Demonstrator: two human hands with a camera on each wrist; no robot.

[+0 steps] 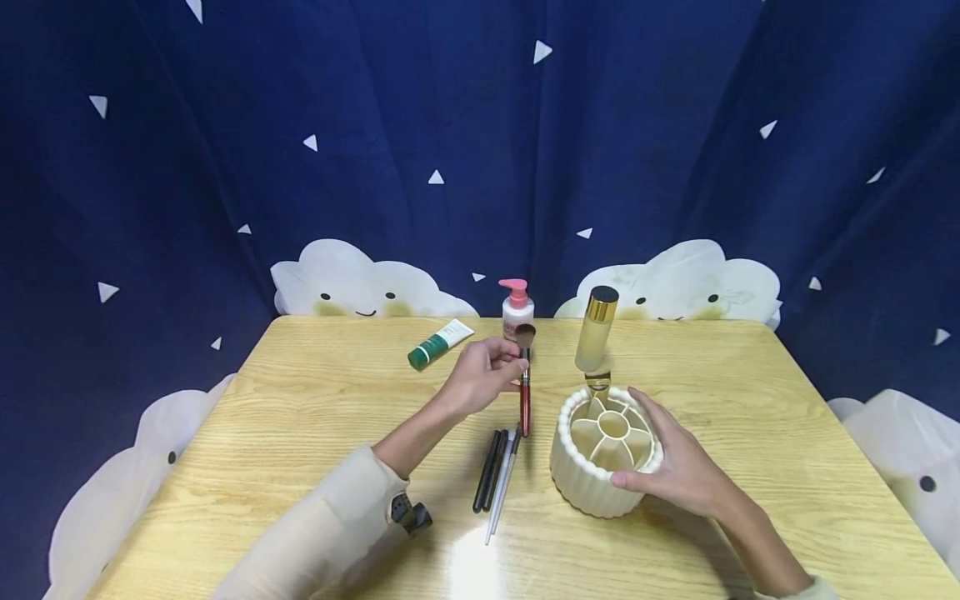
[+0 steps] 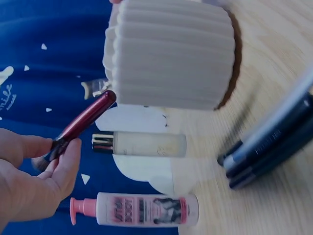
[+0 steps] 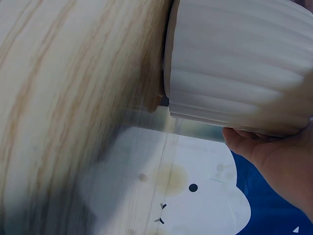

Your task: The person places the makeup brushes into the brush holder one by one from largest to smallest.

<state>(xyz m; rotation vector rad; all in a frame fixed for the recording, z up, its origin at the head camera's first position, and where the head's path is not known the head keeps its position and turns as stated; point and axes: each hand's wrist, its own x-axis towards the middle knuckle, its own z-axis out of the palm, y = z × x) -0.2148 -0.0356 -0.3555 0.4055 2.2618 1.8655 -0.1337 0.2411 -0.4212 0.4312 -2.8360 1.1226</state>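
Note:
My left hand (image 1: 480,377) pinches a makeup brush (image 1: 525,404) by its dark middle part, bristles up and red handle pointing down. It is raised over the table, left of a cream, ribbed round organizer (image 1: 588,492) with a beaded rim. Dividers split the organizer's inside into several compartments around a round centre. At its right side, my right hand (image 1: 682,467) grips the wall, thumb at the near rim. A small clear item with a gold band (image 1: 597,385) sticks up at the organizer's back edge. In the left wrist view, the brush handle (image 2: 90,115) overlaps the organizer's lower corner.
Several slim black and pale sticks (image 1: 491,475) lie side by side left of the organizer. Behind stand a pink-pump lotion bottle (image 1: 517,315) and a gold-capped bottle (image 1: 595,337). A green and white tube (image 1: 440,344) lies back left. A blue curtain (image 1: 480,100) hangs behind the table.

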